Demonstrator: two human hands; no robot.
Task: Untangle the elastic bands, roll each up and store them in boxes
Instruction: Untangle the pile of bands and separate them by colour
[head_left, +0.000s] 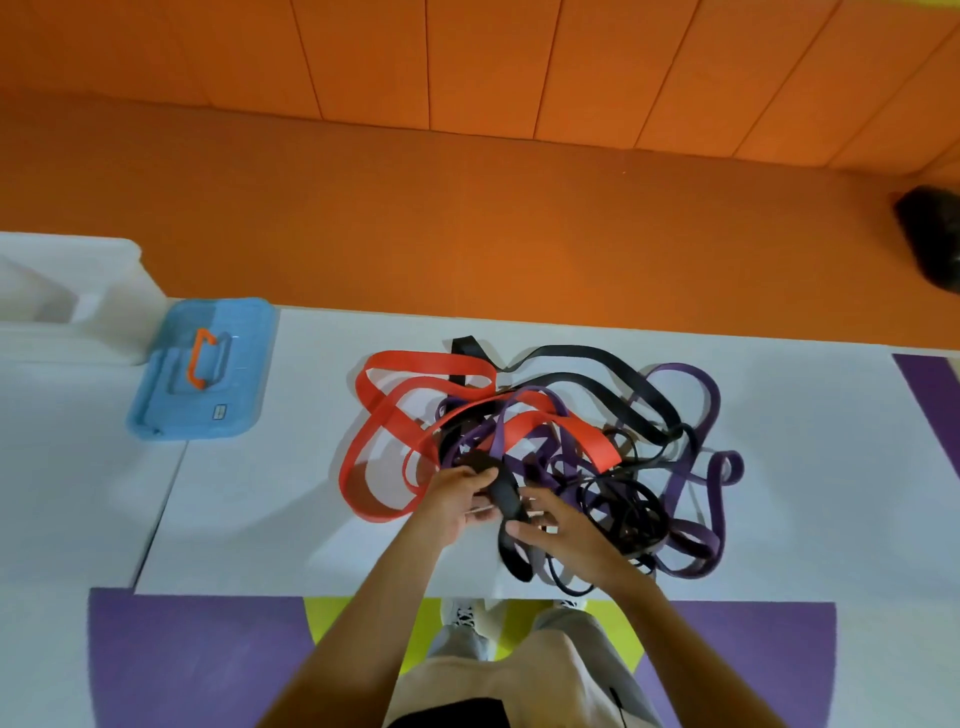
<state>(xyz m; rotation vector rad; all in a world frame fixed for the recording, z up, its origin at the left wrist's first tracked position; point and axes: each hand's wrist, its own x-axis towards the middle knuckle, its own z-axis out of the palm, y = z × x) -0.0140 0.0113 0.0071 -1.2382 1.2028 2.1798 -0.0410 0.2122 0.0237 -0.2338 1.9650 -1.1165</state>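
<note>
Two hands are working at a tangle of red, purple and black elastic bands (582, 439) on a white table (249, 493).
The left hand (457, 501) is curling its fingers round a wide black band (505, 493) at the tangle's near edge. The right hand (569, 538) is touching it, its grip hidden. A blue plastic box (202, 369) is lying well left.

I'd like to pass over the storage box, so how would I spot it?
Start at the white table and look left of the tangle of elastic bands. Near the far edge lies a flat blue box. Its orange handle sets it apart from the plain white container beside it.
</note>
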